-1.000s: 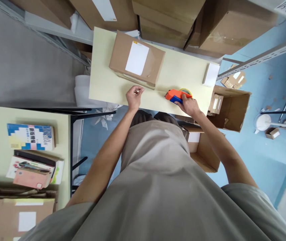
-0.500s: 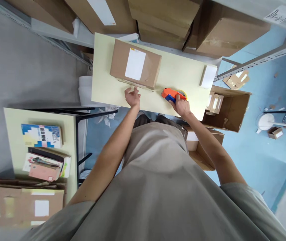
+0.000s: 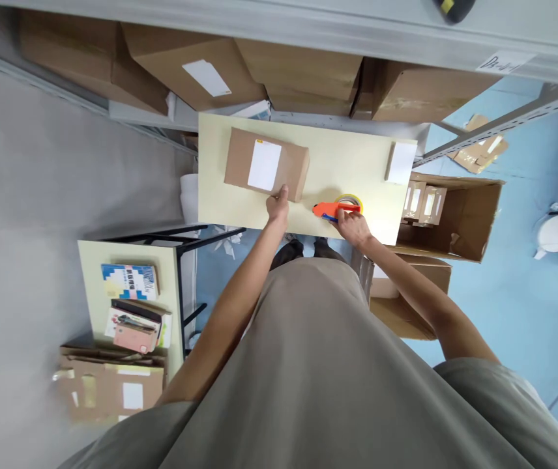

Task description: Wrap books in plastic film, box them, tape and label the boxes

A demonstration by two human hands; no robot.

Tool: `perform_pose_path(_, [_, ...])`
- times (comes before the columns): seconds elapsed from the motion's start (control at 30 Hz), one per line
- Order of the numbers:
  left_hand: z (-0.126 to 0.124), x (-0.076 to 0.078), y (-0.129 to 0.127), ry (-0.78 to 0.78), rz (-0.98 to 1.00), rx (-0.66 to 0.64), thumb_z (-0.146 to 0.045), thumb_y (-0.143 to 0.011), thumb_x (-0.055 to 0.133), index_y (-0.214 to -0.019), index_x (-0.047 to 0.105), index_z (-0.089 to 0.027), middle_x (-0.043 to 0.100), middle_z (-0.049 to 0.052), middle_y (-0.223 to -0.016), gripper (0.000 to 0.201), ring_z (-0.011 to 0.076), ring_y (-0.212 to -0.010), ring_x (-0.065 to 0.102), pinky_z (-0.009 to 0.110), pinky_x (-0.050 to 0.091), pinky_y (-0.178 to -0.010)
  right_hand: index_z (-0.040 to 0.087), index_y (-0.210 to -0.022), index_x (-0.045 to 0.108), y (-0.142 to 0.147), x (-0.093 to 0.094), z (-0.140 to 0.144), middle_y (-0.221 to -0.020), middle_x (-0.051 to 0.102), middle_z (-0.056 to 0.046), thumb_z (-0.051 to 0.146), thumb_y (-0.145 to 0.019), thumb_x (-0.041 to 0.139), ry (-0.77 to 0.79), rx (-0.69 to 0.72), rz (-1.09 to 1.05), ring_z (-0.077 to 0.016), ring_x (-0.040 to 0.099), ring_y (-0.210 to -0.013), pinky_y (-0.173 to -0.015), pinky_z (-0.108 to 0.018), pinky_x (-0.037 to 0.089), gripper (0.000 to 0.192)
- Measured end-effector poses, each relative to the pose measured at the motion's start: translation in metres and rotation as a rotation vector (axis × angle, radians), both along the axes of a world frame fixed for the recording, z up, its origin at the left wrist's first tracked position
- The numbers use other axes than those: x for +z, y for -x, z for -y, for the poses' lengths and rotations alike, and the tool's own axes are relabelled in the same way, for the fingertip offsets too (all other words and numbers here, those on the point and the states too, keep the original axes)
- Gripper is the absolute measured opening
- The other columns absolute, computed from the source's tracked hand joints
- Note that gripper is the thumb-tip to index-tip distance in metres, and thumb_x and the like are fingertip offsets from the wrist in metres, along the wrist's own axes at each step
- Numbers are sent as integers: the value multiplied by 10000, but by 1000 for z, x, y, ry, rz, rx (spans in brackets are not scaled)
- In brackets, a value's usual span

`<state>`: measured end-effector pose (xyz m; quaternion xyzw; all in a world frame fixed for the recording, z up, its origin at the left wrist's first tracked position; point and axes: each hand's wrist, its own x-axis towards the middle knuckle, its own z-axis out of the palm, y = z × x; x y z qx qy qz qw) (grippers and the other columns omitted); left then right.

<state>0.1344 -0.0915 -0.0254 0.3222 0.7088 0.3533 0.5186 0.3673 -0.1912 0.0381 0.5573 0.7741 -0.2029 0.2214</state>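
Note:
A closed cardboard box (image 3: 289,164) with a white label lies slightly turned on the cream tabletop (image 3: 240,212). My left hand (image 3: 278,207) is at its near edge, thumb over the top and fingers curled against the near side, partly hidden. To the right, my right hand (image 3: 353,229) grips an orange and blue tape dispenser (image 3: 330,209), which carries a yellow-edged roll. The dispenser is beside the box, apart from it, with its front end pointing left.
A small white box (image 3: 401,163) sits at the tabletop's right end. Large cartons (image 3: 308,71) fill the shelf behind. Open cartons (image 3: 469,218) stand on the right. On the left, a side table (image 3: 90,286) bears books (image 3: 131,281) and notebooks.
My left hand has moved from in front of the box onto its near edge, fingers closing there. My right hand still holds the tape dispenser, now tilted differently. The camera view has shifted.

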Motion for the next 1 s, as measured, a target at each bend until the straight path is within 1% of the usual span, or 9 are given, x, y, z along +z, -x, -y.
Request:
perform_pose_path(0.07, [13, 3, 22, -11, -78, -15, -616, -1056, 767, -1176, 744, -204, 847, 145, -1189, 430, 294, -1271, 815, 415, 684, -1035, -72, -1553, 488, 13, 1, 1, -1307, 780, -357, 393, -1251, 256, 69, 52, -60, -392, 782, -1208, -1050, -464, 548, 601])
perform_pose_path(0.17, [26, 10, 42, 9, -155, 81, -538, -1030, 793, -1336, 708, -206, 827, 171, -1365, 459, 295, -1331, 791, 459, 647, -1157, -90, -1562, 502, 40, 2, 1, -1341, 760, -385, 359, -1242, 261, 152, 131, -149, -414, 775, -1269, -1080, -488, 544, 601])
perform_pose_path(0.33, [23, 12, 41, -56, -153, 89, -473, -958, 896, -1595, 557, -207, 702, 224, -1610, 769, 288, -1461, 738, 483, 571, -1291, -72, -1572, 506, 67, 4, -1, -1293, 777, -375, 378, -1240, 286, 175, 117, -194, -402, 796, -1242, -1033, -468, 563, 600])
perform_pose_path(0.43, [21, 9, 41, -60, -153, 85, -495, -957, 907, -1581, 560, -186, 718, 230, -1582, 778, 288, -1433, 755, 458, 592, -1271, -68, -1581, 498, 49, 4, 7, -1299, 779, -380, 395, -1248, 290, 191, 65, -164, -396, 809, -1241, -988, -442, 576, 607])
perform_pose_path(0.6, [24, 7, 44, -63, -180, 89, -511, -950, 912, -1560, 572, -172, 740, 222, -1547, 776, 288, -1419, 761, 417, 617, -1237, -51, -1578, 507, -29, 6, 11, -1277, 793, -376, 409, -1250, 338, 213, 7, -47, -412, 819, -1220, -973, -450, 575, 590])
perform_pose_path(0.7, [26, 7, 43, -76, -203, 74, -531, -961, 890, -1547, 580, -193, 744, 204, -1548, 744, 275, -1420, 760, 402, 618, -1232, -82, -1636, 437, -62, 8, -21, -1294, 784, -387, 403, -1249, 290, 97, -29, -13, -433, 799, -1227, -1014, -495, 565, 638])
perform_pose_path(0.77, [25, 8, 44, -81, -205, 72, -523, -951, 892, -1524, 591, -187, 749, 209, -1533, 729, 271, -1399, 769, 398, 614, -1234, -96, -1636, 424, -66, 5, -53, -1317, 778, -385, 362, -1239, 283, 53, -21, -23, -431, 785, -1217, -1068, -524, 540, 622])
perform_pose_path(0.9, [21, 13, 61, -58, -173, 11, -534, -859, 964, -1461, 642, -198, 776, 197, -1468, 761, 300, -1378, 776, 454, 606, -1252, -144, -1666, 338, -44, -8, -112, -1400, 740, -397, 330, -1233, 253, 16, 46, -47, -426, 745, -1306, -1163, -539, 482, 648])
perform_pose_path(1.0, [11, 24, 87, 13, -156, -140, -529, -796, 1009, -1522, 653, -221, 767, 182, -1501, 865, 328, -1459, 735, 503, 577, -1289, -150, -1675, 336, -25, -15, -128, -1446, 720, -409, 331, -1229, 274, 33, 136, -77, -439, 729, -1367, -1217, -550, 447, 659])
